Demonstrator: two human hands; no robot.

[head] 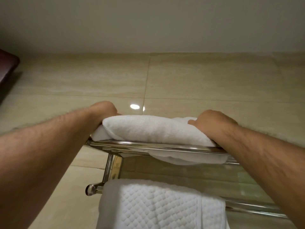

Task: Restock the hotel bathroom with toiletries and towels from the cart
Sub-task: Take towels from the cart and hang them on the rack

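There's the folded white towel (148, 128), plush, lying flat along the top shelf of the chrome rack (148, 144), one layer sagging between the bars. Below, the waffle-weave towel (158, 205) hangs draped over the lower rail (255, 209).

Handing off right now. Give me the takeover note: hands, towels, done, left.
Left hand: at the left end of the folded towel, fingers hidden behind it.
Right hand: grips its right end from above.
The folded towel lies on top of the chrome rack; a waffle towel hangs over its lower bar.
Done: both towels racked. Left: release; toiletries, none in view.
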